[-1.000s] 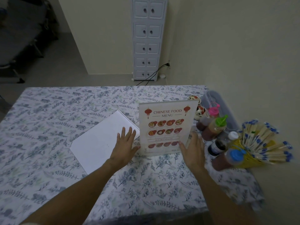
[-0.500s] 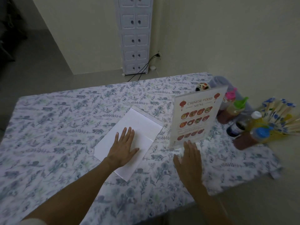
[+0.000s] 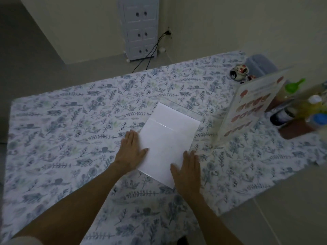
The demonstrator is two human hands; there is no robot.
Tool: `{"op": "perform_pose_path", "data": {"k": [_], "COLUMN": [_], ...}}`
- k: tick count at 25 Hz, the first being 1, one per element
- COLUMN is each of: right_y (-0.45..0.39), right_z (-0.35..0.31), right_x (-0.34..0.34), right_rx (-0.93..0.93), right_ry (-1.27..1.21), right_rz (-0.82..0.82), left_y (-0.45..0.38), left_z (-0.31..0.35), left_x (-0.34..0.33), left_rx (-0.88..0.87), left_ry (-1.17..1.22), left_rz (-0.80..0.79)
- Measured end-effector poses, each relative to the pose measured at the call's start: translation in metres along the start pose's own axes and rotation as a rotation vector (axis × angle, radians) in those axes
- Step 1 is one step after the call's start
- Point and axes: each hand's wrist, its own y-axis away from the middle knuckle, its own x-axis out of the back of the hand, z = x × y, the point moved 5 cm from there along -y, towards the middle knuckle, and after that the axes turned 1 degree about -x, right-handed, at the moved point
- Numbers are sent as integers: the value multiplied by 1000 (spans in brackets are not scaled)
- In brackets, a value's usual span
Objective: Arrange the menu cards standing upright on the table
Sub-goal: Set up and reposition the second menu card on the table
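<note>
A white menu card in a clear holder lies flat, blank side up, in the middle of the floral tablecloth. My left hand rests flat at its left edge, fingers together. At the card's near right corner my right hand lies flat and touches the edge. A second menu card, printed with food pictures, stands upright at the right, apart from both hands.
Sauce bottles with green, white and blue caps crowd the far right behind the upright card. Small painted bowls and a clear plastic box sit at the back right. A white drawer cabinet stands against the wall beyond the table.
My right hand left the standing menu card and came to the flat card's near right corner. My left hand slid to the card's left edge. The view swung left.
</note>
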Motion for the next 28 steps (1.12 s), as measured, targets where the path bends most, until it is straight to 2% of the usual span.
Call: {"op": "perform_pose_path", "data": {"k": [5, 11, 15, 17, 19, 22, 24, 26, 28], "right_y": [-3, -14, -29, -38, -44, -44, -47, -49, -47], "right_z": [-9, 0, 4, 4, 3, -2, -8, -14, -22], "right_x": [-20, -14, -8, 1, 17, 48, 65, 76, 87], "right_rx": [-27, 123, 242, 299, 385, 500, 536, 452, 389], "right_ry": [5, 40, 25, 4, -60, -112, -123, -258, -434], "right_rz": [21, 19, -76, -124, -150, -118, -34, -7, 17], "left_y": [-2, 9, 15, 19, 25, 33, 34, 38, 44], "left_z": [10, 11, 2, -2, -11, -18, -18, -15, -12], "left_x": [-2, 8, 19, 25, 30, 43, 58, 75, 86], "left_rx": [7, 78, 133, 92, 132, 223, 221, 147, 37], "left_ry": [234, 321, 312, 305, 399, 693, 946, 1022, 1002], "left_rz": [59, 164, 201, 141, 49, -73, -184, -308, -310]}}
